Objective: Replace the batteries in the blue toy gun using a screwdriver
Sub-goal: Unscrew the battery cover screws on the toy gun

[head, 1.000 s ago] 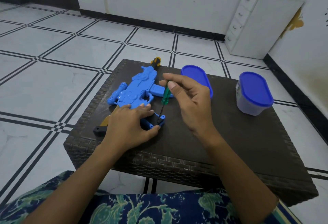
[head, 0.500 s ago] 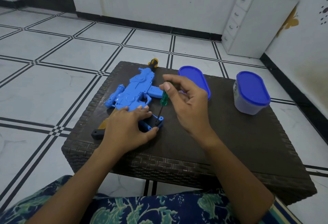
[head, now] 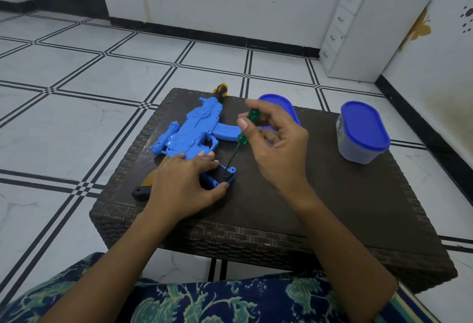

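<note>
On the dark woven table [head: 332,207] in front of me lies the blue toy gun [head: 194,130], flat on its side, orange muzzle pointing away toward the far edge, grip end nearest to me. My left hand [head: 184,184] is down on it: fingers nearly straight across the body just above the grip, thumb against the grip's near edge, pressing the toy to the table. My right hand [head: 279,148] is up above, thumb and fingertips pinching the green handle of the screwdriver [head: 241,140]. Its thin shaft slants down and left, and the tip sits on the black plate at the butt of the grip. Behind my right hand, a loose blue lid [head: 290,107]. Off to the right, well apart, a tub with a blue lid [head: 362,133].
</note>
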A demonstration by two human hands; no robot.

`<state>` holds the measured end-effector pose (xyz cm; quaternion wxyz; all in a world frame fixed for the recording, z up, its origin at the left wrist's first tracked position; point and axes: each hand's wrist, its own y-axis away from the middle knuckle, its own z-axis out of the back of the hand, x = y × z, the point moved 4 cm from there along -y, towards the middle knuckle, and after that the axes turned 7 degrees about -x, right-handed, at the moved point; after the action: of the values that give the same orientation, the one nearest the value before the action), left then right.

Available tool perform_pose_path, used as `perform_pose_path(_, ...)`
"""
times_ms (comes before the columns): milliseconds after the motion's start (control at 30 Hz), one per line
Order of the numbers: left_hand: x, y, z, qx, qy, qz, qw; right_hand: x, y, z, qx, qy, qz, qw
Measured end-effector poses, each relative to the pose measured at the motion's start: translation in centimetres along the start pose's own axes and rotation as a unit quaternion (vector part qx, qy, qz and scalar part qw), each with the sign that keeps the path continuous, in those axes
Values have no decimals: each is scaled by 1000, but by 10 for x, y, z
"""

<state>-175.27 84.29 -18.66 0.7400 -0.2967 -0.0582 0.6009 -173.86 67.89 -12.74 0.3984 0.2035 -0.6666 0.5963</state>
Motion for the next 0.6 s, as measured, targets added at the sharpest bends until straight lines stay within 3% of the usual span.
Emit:
perform_pose_path(133,1,0,0,-2,2,2,1000,1,-5,8,-59,30,29,997)
perform_pose_path(267,1,0,-2,-11,9,-7,1000,-13,-5,11,-60,155,40,985)
perform_pose_path(400,-1,1,-4,-14,11,-21,1000,-29,-1,4,77,284,36,955)
perform_pose_path(600,0,2,-7,-5,7,-34,999,-51,9,-7,263,434,-24,861)
